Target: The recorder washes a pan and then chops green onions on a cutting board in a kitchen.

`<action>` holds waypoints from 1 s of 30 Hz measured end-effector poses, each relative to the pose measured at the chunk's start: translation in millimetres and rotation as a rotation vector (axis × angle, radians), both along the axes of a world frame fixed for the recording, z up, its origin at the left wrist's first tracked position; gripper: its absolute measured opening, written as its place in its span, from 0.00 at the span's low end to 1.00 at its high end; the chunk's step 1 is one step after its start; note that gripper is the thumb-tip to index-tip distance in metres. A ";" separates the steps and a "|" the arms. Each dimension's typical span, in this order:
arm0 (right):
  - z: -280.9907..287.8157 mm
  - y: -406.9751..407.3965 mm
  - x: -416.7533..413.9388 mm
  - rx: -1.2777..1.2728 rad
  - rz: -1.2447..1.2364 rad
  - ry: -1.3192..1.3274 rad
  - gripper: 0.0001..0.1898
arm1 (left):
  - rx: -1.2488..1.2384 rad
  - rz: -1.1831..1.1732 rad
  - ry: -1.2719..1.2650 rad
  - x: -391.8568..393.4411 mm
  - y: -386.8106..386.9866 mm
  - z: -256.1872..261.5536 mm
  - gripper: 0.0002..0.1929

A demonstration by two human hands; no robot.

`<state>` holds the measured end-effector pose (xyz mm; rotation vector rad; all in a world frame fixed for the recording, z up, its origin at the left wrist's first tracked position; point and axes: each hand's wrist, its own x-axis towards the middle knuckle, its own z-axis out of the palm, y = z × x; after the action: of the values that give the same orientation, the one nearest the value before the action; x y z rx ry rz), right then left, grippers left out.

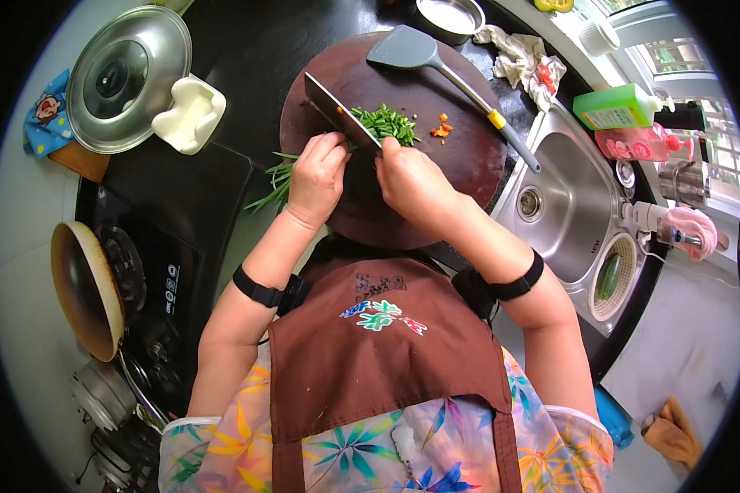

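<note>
My right hand (413, 179) grips the handle end of a cleaver (339, 111), its wide blade standing on edge over a round dark-brown cutting board (394, 209). Close against the blade's near side, my left hand (320, 175) holds a bunch of long green stalks (277, 185). The stalks' loose ends stick out to the left, past the board's rim. Beyond the blade lies a heap of chopped green pieces (388, 123). A few orange bits (442, 128) are scattered right of the heap. My fingers hide the cleaver's handle and the cut ends of the stalks.
A grey spatula (410, 48) lies across the board's far right side. To the right is a steel sink (558, 197) with a cucumber (607, 277) in a strainer basket. On the left are a pan lid (129, 80), a white dish (191, 117) and a frying pan (86, 289).
</note>
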<state>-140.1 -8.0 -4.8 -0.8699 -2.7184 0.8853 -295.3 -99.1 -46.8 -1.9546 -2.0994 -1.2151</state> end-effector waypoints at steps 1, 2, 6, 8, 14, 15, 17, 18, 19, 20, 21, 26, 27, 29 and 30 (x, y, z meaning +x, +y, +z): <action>-0.5 2.9 -4.4 0.002 0.000 0.018 0.06 | 0.006 -0.009 0.000 -0.6 -0.5 0.4 0.08; 1.8 7.3 -6.1 -0.034 -0.011 0.007 0.06 | 0.012 -0.019 -0.001 -1.1 -0.9 0.8 0.08; 4.4 10.8 7.7 -0.039 -0.042 0.039 0.08 | 0.004 -0.036 -0.018 -3.0 -0.6 0.8 0.09; 8.3 14.7 18.3 -0.108 -0.059 0.061 0.08 | 0.009 -0.044 -0.037 -2.5 0.1 0.0 0.09; 27.7 13.3 33.0 -0.113 -0.081 0.104 0.09 | 0.028 -0.002 -0.115 18.4 18.7 0.5 0.14; 31.6 12.4 34.9 -0.109 -0.083 0.083 0.09 | 0.002 0.026 -0.123 20.4 19.5 1.7 0.16; 34.8 10.0 38.8 -0.104 -0.087 0.062 0.08 | -0.036 0.042 -0.076 17.2 13.7 7.3 0.19; 34.8 8.1 40.3 -0.099 -0.074 0.048 0.08 | -0.031 0.038 -0.010 13.4 10.9 12.5 0.19; 34.5 6.4 41.6 -0.095 -0.062 0.033 0.08 | -0.026 0.034 0.056 10.5 8.2 17.3 0.19; 33.4 4.7 43.4 -0.095 -0.065 0.035 0.08 | -0.047 0.034 0.032 9.2 5.0 21.0 0.20; 32.0 3.3 44.6 -0.088 -0.042 0.012 0.08 | -0.047 0.035 0.034 6.3 1.0 18.7 0.20; 22.3 -1.1 40.6 -0.075 -0.008 -0.076 0.07 | -0.035 0.002 0.021 1.0 -6.3 1.8 0.13; 22.6 -2.0 37.2 -0.047 -0.004 -0.109 0.06 | -0.005 -0.027 0.018 0.5 -5.5 -0.5 0.10; 18.6 -1.6 28.9 -0.018 0.003 -0.143 0.06 | -0.005 -0.020 0.037 -0.5 -4.2 -2.1 0.08; 13.9 1.9 22.3 0.031 0.068 -0.143 0.05 | -0.004 -0.020 0.056 -0.1 -3.2 -1.2 0.06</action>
<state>-117.8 -6.1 9.2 -0.8712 -2.8917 0.8208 -295.4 -102.3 -48.0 -1.9914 -2.0625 -1.1458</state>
